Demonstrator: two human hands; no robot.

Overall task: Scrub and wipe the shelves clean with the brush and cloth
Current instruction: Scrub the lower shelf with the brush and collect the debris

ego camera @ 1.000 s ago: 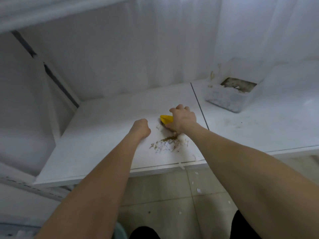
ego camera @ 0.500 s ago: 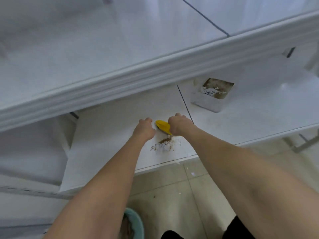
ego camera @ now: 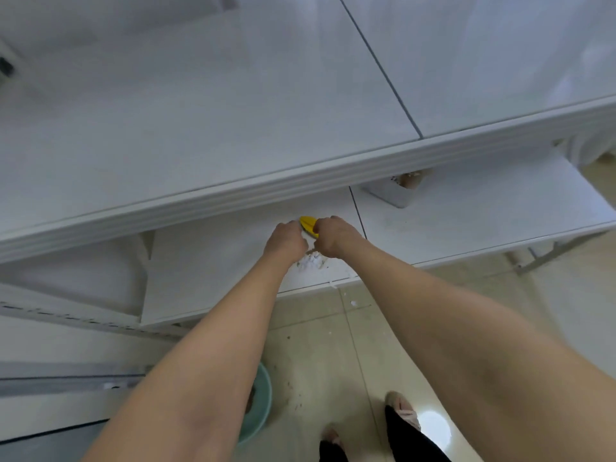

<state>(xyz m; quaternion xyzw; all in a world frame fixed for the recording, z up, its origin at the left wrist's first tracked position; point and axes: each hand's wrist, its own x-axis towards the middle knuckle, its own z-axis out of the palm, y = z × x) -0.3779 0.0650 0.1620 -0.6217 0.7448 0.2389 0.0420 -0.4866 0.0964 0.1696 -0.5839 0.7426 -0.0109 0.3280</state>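
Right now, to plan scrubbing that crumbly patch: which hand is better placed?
Right. The right hand grips the yellow brush just beyond the crumbly patch on the lower shelf; the left hand, curled beside it, shows no tool.

- Likely a storeroom or utility space: a white metal rack with an upper shelf (ego camera: pixel 200 128) and a lower shelf (ego camera: pixel 213 278), each made of butted panels, and a slotted rail (ego camera: pixel 66 315) at the left.
- A pale tiled floor (ego camera: pixel 333 361), speckled with dirt.
- A teal basin (ego camera: pixel 263 395) stands on the near floor.
- A white tub (ego camera: pixel 390 196) of brown debris sits far right on the lower shelf.
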